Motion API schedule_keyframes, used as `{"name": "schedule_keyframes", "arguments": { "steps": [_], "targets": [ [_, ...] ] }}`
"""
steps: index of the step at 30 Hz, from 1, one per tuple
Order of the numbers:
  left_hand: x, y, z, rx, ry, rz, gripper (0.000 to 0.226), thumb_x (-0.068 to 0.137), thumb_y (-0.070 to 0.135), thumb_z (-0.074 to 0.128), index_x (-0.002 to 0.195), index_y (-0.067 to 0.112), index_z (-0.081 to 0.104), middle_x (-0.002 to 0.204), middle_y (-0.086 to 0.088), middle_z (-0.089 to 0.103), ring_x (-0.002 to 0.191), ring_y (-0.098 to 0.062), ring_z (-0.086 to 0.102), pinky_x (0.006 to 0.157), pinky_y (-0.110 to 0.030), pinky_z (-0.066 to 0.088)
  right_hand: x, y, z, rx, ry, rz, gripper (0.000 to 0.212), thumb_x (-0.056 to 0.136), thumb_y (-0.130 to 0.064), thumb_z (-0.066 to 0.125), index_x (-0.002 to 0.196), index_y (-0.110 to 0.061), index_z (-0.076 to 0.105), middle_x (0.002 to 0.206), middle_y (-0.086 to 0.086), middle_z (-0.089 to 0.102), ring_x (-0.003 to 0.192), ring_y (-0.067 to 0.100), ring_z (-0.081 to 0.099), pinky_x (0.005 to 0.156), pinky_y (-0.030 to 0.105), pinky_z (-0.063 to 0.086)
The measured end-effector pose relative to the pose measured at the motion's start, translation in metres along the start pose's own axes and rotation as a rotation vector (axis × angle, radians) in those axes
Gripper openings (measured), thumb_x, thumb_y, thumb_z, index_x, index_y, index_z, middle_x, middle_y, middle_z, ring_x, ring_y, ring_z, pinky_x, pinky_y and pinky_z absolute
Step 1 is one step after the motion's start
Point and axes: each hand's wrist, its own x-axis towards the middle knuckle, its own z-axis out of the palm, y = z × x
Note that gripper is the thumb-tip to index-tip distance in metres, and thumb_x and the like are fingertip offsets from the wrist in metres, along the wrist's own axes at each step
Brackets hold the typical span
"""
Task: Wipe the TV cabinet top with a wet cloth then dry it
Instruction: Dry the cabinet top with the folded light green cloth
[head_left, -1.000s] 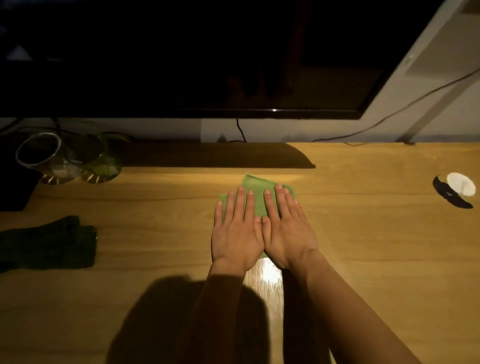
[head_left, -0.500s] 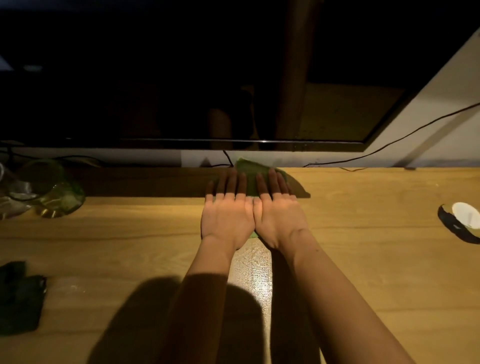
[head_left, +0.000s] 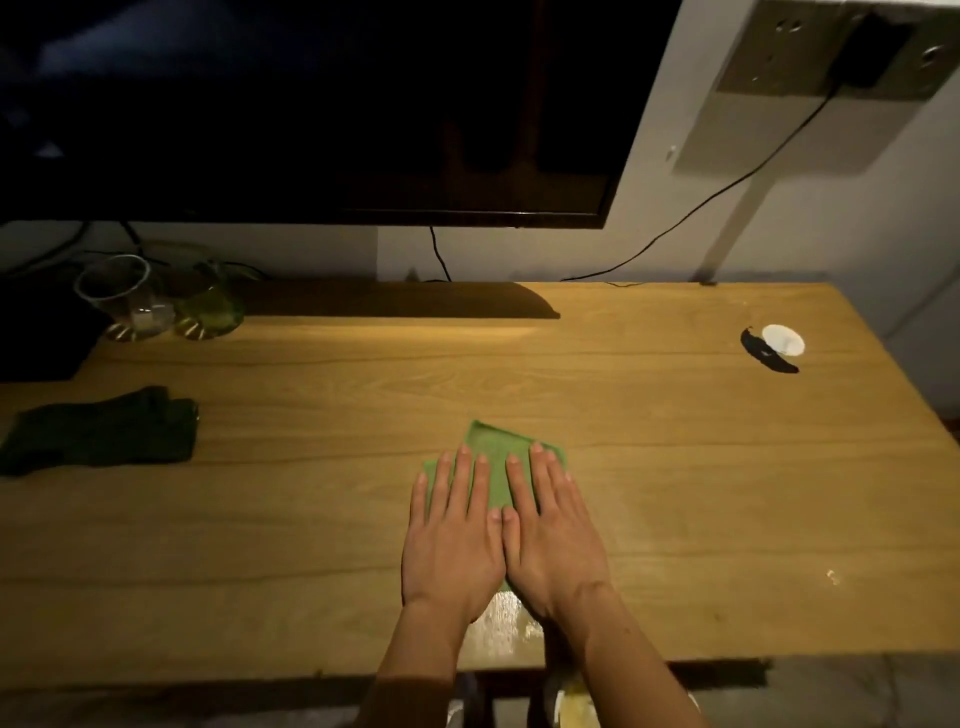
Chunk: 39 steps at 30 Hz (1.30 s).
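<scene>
A folded green cloth lies flat on the wooden cabinet top, near the middle and toward the front edge. My left hand and my right hand press down on it side by side, fingers straight and thumbs touching. Most of the cloth is hidden under my palms. A wet, shiny streak shows on the wood between my wrists. A dark green cloth lies bunched at the left side of the top.
A TV screen hangs over the back edge. Two glass vessels stand at the back left beside a dark box. A small white disc sits at the right. Cables run along the wall.
Both hands have pulled the green cloth back from under the TV toward the front edge, leaving a wet streak. The view has tilted down with them.
</scene>
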Motion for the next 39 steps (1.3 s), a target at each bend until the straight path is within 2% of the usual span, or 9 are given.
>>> {"name": "schedule_keyframes", "arguments": {
  "steps": [6,11,16,24,26,28,31,34,39],
  "targets": [
    [-0.096,0.028,-0.001,-0.011,-0.06,0.017,0.064,0.097,0.045,0.003,0.155,0.018,0.005,0.164,-0.004,0.0,0.151,-0.023,-0.003,0.12,-0.048,0.001,-0.099,-0.001,0.009,-0.042,-0.043,0.015,0.063,0.098,-0.043,0.001,0.151,-0.014,-0.017,0.157,0.015,-0.027,0.144,0.029,-0.028,0.119,0.041,-0.016],
    [-0.102,0.035,-0.006,-0.042,-0.078,0.039,0.063,0.098,0.042,0.013,0.154,0.015,0.022,0.162,-0.006,0.016,0.15,-0.026,0.014,0.117,-0.049,0.012,-0.107,0.001,0.0,-0.073,-0.021,0.011,0.062,0.097,-0.036,0.023,0.147,-0.002,0.033,0.15,0.027,0.035,0.141,0.04,0.03,0.114,0.05,0.031],
    [-0.043,0.028,-0.002,0.008,-0.05,0.071,0.063,0.096,0.045,-0.006,0.153,0.021,-0.012,0.163,-0.001,-0.015,0.15,-0.021,-0.014,0.121,-0.047,-0.004,-0.051,0.015,-0.003,-0.145,-0.08,-0.024,0.064,0.095,-0.034,-0.006,0.15,-0.001,-0.013,0.16,0.028,-0.001,0.147,0.044,-0.008,0.12,0.052,-0.001],
    [0.137,0.028,-0.007,-0.02,0.008,0.0,0.067,0.094,0.048,-0.012,0.155,0.022,-0.011,0.163,-0.002,-0.016,0.149,-0.019,-0.018,0.12,-0.045,-0.013,0.122,0.061,-0.042,-0.03,0.007,-0.051,0.06,0.102,-0.037,0.01,0.155,-0.016,-0.008,0.163,0.013,-0.009,0.149,0.025,-0.014,0.122,0.039,-0.001],
    [0.185,0.028,-0.015,-0.016,-0.006,-0.002,0.071,0.092,0.049,-0.013,0.157,0.021,-0.002,0.165,-0.003,-0.007,0.151,-0.021,-0.011,0.121,-0.045,-0.009,0.17,0.071,-0.056,-0.04,0.007,-0.049,0.06,0.102,-0.038,0.011,0.156,-0.015,-0.002,0.164,0.013,-0.003,0.15,0.025,-0.01,0.122,0.039,0.001],
    [0.231,0.027,-0.024,0.017,0.0,-0.003,0.071,0.095,0.047,-0.005,0.155,0.019,0.02,0.162,-0.008,0.022,0.15,-0.027,0.015,0.122,-0.048,0.005,0.217,0.08,-0.067,-0.077,0.019,-0.05,0.06,0.101,-0.038,0.011,0.155,-0.013,0.015,0.162,0.014,0.015,0.15,0.027,-0.001,0.122,0.04,0.002],
    [0.279,0.025,-0.031,0.109,-0.002,0.043,0.057,0.098,0.044,0.015,0.135,0.02,0.052,0.139,-0.009,0.056,0.126,-0.033,0.049,0.112,-0.052,0.029,0.267,0.091,-0.076,-0.179,0.011,-0.117,0.061,0.099,-0.04,0.01,0.141,-0.016,0.048,0.154,0.012,0.037,0.15,0.028,0.002,0.121,0.043,0.0],
    [0.315,0.023,-0.021,0.117,-0.037,0.033,0.064,0.099,0.048,0.012,0.156,0.019,0.008,0.165,-0.007,0.006,0.151,-0.029,0.005,0.12,-0.051,0.006,0.296,0.103,-0.074,-0.098,0.005,-0.019,0.067,0.096,-0.049,0.009,0.156,-0.02,0.009,0.164,0.009,0.004,0.15,0.026,-0.011,0.121,0.04,0.0],
    [0.319,0.023,-0.018,0.105,0.033,0.042,0.066,0.1,0.047,0.012,0.157,0.015,0.002,0.166,-0.008,0.0,0.151,-0.026,-0.005,0.121,-0.048,0.0,0.297,0.103,-0.072,-0.057,0.039,-0.001,0.07,0.094,-0.049,0.005,0.156,-0.019,0.002,0.164,0.01,-0.001,0.15,0.026,-0.01,0.121,0.04,0.001]
  ]
}}
